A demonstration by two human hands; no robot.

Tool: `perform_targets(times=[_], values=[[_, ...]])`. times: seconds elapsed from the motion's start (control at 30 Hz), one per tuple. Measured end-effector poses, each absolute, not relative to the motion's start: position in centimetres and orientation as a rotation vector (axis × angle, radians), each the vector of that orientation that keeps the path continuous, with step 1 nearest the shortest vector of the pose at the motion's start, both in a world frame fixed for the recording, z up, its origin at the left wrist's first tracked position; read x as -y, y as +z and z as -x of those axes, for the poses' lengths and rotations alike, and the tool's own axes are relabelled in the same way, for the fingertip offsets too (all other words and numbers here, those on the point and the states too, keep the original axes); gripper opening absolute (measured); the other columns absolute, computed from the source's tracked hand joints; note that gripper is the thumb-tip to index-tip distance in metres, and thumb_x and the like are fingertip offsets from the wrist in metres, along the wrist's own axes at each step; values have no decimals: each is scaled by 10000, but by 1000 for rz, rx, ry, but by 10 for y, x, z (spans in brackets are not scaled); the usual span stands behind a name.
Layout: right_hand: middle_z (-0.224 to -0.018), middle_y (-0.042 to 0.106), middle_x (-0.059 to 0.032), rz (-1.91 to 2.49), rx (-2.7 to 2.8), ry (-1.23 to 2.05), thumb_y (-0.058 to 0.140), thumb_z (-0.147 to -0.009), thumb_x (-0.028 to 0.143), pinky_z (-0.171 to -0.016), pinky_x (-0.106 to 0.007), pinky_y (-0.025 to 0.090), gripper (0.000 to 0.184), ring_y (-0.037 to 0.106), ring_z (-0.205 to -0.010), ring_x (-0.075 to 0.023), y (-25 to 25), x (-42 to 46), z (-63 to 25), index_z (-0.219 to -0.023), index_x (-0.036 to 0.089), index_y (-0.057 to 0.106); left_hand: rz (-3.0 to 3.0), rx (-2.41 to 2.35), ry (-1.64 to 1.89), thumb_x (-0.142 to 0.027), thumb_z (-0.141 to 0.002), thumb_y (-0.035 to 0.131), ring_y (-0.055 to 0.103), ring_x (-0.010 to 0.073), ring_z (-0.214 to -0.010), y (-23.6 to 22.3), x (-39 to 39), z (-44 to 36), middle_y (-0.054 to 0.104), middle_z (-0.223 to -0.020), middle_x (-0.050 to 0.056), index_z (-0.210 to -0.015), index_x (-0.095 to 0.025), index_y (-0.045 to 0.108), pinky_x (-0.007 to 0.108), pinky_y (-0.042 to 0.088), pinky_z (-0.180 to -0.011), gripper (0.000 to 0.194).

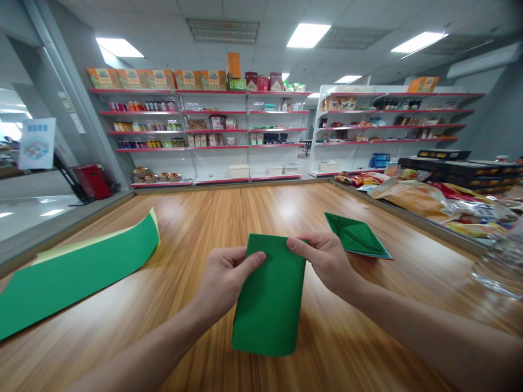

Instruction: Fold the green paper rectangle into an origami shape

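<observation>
A folded sheet of green paper is held up over the wooden table between both hands, its lower edge bent in a rounded fold. My left hand pinches its left edge near the top, thumb on the front face. At the top right corner, my right hand grips the paper between thumb and fingers. Fingers behind the sheet are partly hidden. To the right lies a stack of folded green paper pieces with creases across the top one. On the left rests a larger green sheet, curled up at its far end, with yellowish paper beneath.
The wood-grain table has a raised edge. Packaged snacks and black boxes lie beyond its right side. A clear plastic container stands at the right. Stocked store shelves line the back.
</observation>
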State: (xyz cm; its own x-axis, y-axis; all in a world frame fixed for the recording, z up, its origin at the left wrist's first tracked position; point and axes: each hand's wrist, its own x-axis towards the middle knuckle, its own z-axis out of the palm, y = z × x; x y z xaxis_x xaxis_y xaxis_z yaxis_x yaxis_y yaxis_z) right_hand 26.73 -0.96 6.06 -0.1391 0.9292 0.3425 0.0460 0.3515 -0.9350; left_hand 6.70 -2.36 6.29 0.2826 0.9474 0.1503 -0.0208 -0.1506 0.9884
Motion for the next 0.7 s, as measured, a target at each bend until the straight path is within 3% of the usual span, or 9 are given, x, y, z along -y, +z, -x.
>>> perform_targets(times=[0.1, 0.27, 0.47, 0.7], values=[[-571, 602, -20, 948, 1610, 826, 661, -779, 426, -471, -244, 386, 294, 498, -522, -129, 64, 15, -267, -694, 149, 716, -1420, -874, 1110, -411, -780, 669, 545, 127, -517, 67, 25, -66, 648, -624, 40, -746, -119, 717, 216, 396, -463, 297], [-440, 309, 42, 954, 1865, 480, 606, -831, 386, -392, -233, 203, 380, 274, -419, -74, 69, 27, -265, -530, 155, 629, -1504, -906, 1142, -459, -810, 619, 565, 144, -511, 77, 26, -63, 638, -589, 39, -668, -135, 700, 222, 417, -450, 363], [-484, 360, 35, 964, 1770, 639, 607, -828, 414, -405, -234, 206, 358, 312, -450, -83, 68, 32, -260, -587, 150, 617, -1541, -878, 1238, -389, -786, 666, 626, 184, -634, 79, 30, -62, 690, -684, 50, -827, -166, 753, 247, 487, -545, 243], [-508, 429, 25, 939, 1712, 723, 584, -843, 429, -442, -237, 246, 351, 358, -483, -96, 61, 35, -258, -633, 154, 643, -1636, -1025, 1307, -443, -782, 637, 475, 115, -448, 77, 32, -65, 554, -496, 1, -617, -162, 715, 203, 342, -399, 335]])
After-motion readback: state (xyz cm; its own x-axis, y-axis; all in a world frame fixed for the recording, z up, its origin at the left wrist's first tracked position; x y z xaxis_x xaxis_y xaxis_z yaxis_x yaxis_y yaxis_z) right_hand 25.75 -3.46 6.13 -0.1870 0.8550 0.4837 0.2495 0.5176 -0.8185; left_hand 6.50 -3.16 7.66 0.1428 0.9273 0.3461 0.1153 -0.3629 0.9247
